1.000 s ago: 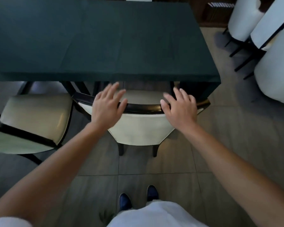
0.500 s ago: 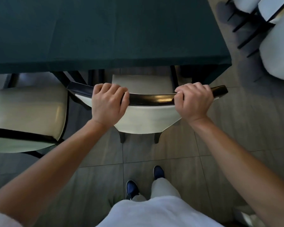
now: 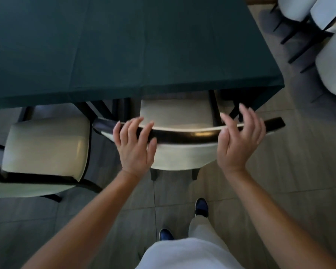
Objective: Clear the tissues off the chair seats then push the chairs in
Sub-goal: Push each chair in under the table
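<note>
Both arms reach straight out from the bottom of the shot toward the chair back. The left hand (image 3: 134,145) lies palm down over the dark top rail (image 3: 184,134) of the middle chair (image 3: 180,158), fingers (image 3: 127,127) spread and pretty straight, draped across the rail rather than wrapped round it. Can't tell for sure how hard it's touching, but it looks like it's resting there. The right hand (image 3: 239,140) is lifted off the rail, turned a bit on edge with the palm facing left, fingers loosely fanned and slightly bent, holding nothing.

The middle chair sits with the front of its cream seat (image 3: 173,111) tucked under the edge of the table, which has a dark green cloth (image 3: 124,45) hanging over it. What shows of that seat is bare cream cushion. The other chair (image 3: 45,148) to the left stands further out from the table and angled, with its whole seat cushion in view and likewise plain.

No bins or trays or anything like that in shot. Off in the top right corner there's a cluster of white covered chairs (image 3: 332,55), well apart from the table. Tiled floor (image 3: 279,171) below, and the person's dark blue shoes (image 3: 201,206) at the bottom
</note>
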`<state>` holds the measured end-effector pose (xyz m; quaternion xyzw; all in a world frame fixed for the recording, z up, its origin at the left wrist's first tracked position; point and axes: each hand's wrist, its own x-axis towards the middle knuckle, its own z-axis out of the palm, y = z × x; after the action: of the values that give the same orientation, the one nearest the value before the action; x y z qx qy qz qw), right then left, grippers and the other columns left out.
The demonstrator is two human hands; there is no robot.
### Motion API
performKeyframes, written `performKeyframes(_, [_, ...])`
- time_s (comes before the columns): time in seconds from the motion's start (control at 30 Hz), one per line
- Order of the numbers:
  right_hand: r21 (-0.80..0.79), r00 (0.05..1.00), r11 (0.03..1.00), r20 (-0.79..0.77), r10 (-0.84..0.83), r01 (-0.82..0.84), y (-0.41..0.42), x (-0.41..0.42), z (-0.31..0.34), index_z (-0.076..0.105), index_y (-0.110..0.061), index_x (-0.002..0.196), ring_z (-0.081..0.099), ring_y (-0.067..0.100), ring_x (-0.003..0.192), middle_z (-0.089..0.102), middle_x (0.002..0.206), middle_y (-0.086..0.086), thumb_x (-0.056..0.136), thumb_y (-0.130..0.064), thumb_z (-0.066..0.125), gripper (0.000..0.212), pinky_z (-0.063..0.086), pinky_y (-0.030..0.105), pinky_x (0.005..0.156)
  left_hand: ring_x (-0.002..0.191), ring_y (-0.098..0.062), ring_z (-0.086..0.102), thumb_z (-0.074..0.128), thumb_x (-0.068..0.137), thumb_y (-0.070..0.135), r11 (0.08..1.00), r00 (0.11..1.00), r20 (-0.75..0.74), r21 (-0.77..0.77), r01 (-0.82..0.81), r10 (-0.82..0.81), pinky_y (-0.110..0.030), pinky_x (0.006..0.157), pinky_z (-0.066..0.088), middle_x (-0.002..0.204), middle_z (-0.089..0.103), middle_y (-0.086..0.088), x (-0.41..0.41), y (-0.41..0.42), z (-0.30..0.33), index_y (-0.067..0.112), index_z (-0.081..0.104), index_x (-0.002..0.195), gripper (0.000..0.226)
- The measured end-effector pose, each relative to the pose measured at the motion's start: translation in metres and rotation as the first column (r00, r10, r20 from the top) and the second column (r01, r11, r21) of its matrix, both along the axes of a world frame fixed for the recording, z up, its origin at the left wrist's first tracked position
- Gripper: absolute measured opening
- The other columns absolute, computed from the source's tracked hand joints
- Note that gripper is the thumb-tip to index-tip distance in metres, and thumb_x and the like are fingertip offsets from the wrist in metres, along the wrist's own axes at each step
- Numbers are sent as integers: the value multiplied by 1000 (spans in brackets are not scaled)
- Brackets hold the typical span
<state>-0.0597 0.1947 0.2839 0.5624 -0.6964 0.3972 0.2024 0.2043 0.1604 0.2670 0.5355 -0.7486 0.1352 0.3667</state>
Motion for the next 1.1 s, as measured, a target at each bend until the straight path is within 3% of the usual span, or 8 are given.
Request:
performKeyframes(0.13, [13,1000,1000,8,17,-17,3,-4,-12,72,-23,127,43,31,144,56,149,10,104,-32,35,45,17,58,124,143,-31,40,29,107,42,1000,999,-41,-10,-4,4,-53,126,10,147,51,-10,-9,-2,-5,21,60,134,46])
performKeyframes(0.27, [-15,1000,999,-12,29,-29,-15,-5,-10,75,-24,122,47,29,140,61,143,7,104,-37,38,43,19,62,123,142,-31,41,29,105,44,997,1000,-20,-78,10,-12,-54,125,14,149,48,-8,-10,-30,-5,24,61,134,47])
performKeyframes(0.43, [-28,999,1000,-45,9,-10,-37,26,-9,68,-31,135,43,30,143,57,149,8,103,-50,39,47,14,58,125,146,-37,39,33,106,45,996,1000,8,-82,24,-23,-55,120,26,153,51,-12,23,-56,1,23,66,135,48])
performKeyframes(0.57, [-46,998,999,-66,6,-9,-31,14,-22,67,-29,136,41,29,144,55,149,9,101,-49,40,48,16,58,124,143,-37,42,37,106,44,998,1000,-12,-63,4,-5,-57,115,33,152,52,-15,11,-41,-3,22,70,130,47])
performKeyframes(0.8, [-63,998,998,-48,-30,27,-52,-27,-15,70,-29,131,48,29,137,59,145,10,107,-43,40,42,33,58,116,146,-37,40,52,104,42,999,989,-146,7,-34,35,-55,123,20,151,53,-7,-41,-39,6,29,76,119,31])
performKeyframes(0.93, [-36,999,998,3,-42,42,-53,-10,-13,68,-28,135,45,32,141,53,152,11,103,-36,45,40,27,56,121,146,-36,39,54,104,43,996,973,-216,37,-80,86,-54,125,13,150,55,-5,-38,-50,8,31,77,117,28])
performKeyframes(1.1, [-13,997,997,15,-78,78,-61,7,-8,56,-23,148,37,39,148,43,159,18,104,-37,41,49,22,60,123,146,-33,39,47,108,46,997,982,-177,36,-65,70,-55,124,16,151,54,-5,-22,-66,12,31,72,127,36])
